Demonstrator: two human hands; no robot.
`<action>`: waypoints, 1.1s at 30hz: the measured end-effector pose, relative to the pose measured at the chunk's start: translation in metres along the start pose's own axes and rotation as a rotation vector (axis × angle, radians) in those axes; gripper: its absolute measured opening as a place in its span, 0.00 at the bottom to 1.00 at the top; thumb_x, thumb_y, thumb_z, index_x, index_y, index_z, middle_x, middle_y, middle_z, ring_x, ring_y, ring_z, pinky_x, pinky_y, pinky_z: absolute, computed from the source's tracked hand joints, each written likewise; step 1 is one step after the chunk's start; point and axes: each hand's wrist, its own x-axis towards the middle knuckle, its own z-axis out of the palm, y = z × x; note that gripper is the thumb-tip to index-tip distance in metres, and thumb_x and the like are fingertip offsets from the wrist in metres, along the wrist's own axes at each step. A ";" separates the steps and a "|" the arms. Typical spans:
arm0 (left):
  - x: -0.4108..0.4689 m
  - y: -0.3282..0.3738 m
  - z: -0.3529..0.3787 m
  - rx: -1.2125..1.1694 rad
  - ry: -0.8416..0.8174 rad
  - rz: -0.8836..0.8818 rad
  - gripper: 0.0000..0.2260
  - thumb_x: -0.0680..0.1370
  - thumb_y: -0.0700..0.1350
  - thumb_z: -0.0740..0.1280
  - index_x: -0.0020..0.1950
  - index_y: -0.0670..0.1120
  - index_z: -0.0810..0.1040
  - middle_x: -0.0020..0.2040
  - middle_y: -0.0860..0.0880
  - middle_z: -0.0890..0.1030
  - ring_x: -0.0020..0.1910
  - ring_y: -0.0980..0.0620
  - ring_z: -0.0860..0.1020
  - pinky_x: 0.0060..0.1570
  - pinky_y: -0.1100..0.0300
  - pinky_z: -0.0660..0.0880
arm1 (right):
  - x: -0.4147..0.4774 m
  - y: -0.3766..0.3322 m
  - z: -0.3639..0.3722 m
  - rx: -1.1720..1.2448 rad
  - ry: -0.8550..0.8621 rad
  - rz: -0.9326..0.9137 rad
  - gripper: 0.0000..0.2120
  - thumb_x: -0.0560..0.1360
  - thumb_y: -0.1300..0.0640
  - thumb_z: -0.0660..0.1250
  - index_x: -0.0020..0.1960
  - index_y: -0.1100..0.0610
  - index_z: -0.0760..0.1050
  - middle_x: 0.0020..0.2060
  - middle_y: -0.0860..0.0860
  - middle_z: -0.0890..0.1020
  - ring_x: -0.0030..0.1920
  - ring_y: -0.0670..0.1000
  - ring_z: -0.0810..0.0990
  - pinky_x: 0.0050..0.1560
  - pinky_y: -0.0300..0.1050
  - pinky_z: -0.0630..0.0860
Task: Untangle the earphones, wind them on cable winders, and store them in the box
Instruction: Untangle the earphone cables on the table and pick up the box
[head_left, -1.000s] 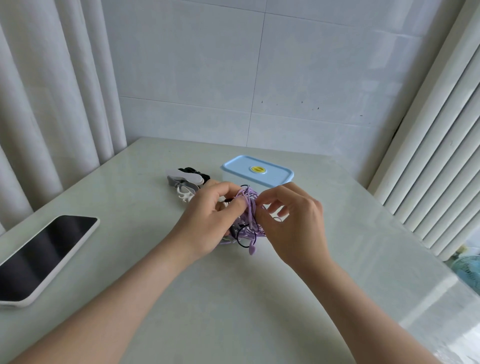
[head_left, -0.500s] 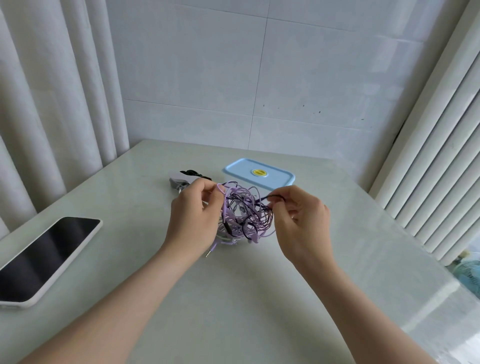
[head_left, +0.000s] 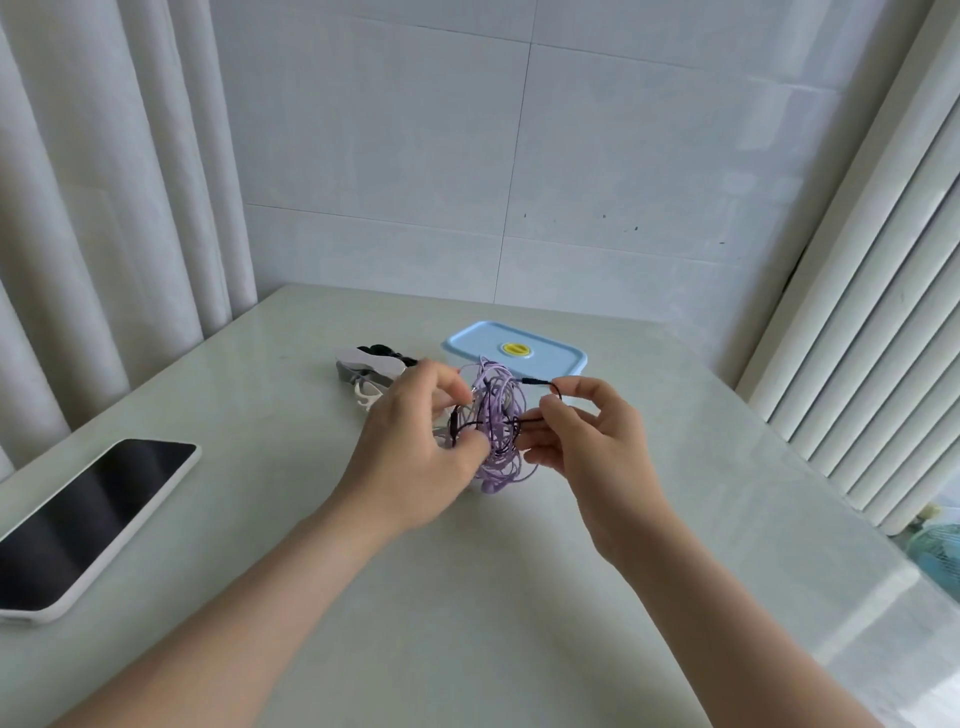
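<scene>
**Over the table's middle, the tangle now stands tall between our hands**

Between our two hands the earphone tangle (head_left: 496, 421) is held up in front of the box (head_left: 550, 358), which sits shut under its blue lid. Half a second ago the purple loops lay spread wide and faced us. Now they are bunched into a narrow bundle whose long axis runs upright, from near the table (head_left: 467, 597) to a top that overlaps the lid's near edge. We cannot tell whether its lower end touches the table.

Our left hand (head_left: 415, 447) has its fingers curled on the tangle's left side, gripping it where a black in-line remote (head_left: 454, 423) hangs. The fingers are blurred, so we cannot see the exact pinch. Our right hand (head_left: 587, 447) pinches the black cord (head_left: 530, 420) between thumb and fingers and has drawn it out to the right, more than before. A loop of that cord passes by the raised index finger. From there the jack plug (head_left: 535, 382) lies almost level, its metal tip pointing left at the top of the tangle.

Beyond our left hand the cable winders (head_left: 371, 364) lie in a small heap, just left of the box, as before. A phone (head_left: 88, 514) rests face up at the table's left edge.
</scene>
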 end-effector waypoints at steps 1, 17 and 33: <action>-0.001 -0.002 0.001 0.111 0.005 0.073 0.10 0.71 0.43 0.74 0.49 0.52 0.77 0.61 0.55 0.78 0.62 0.59 0.79 0.65 0.56 0.76 | 0.001 0.001 -0.001 0.024 0.022 0.019 0.08 0.83 0.66 0.62 0.61 0.60 0.73 0.40 0.60 0.87 0.37 0.56 0.84 0.39 0.47 0.82; 0.005 -0.009 -0.001 0.177 0.119 0.044 0.05 0.80 0.39 0.67 0.48 0.49 0.78 0.37 0.54 0.81 0.37 0.55 0.77 0.39 0.62 0.71 | 0.000 0.007 -0.005 -0.633 0.155 -0.440 0.06 0.77 0.60 0.70 0.47 0.50 0.85 0.36 0.43 0.86 0.35 0.45 0.84 0.41 0.46 0.80; 0.010 -0.008 -0.010 0.257 0.222 0.286 0.09 0.83 0.34 0.63 0.54 0.45 0.81 0.49 0.51 0.80 0.47 0.56 0.76 0.48 0.62 0.70 | -0.008 0.014 0.007 -0.753 -0.044 -0.821 0.05 0.79 0.56 0.73 0.46 0.52 0.79 0.29 0.41 0.70 0.32 0.48 0.70 0.35 0.37 0.66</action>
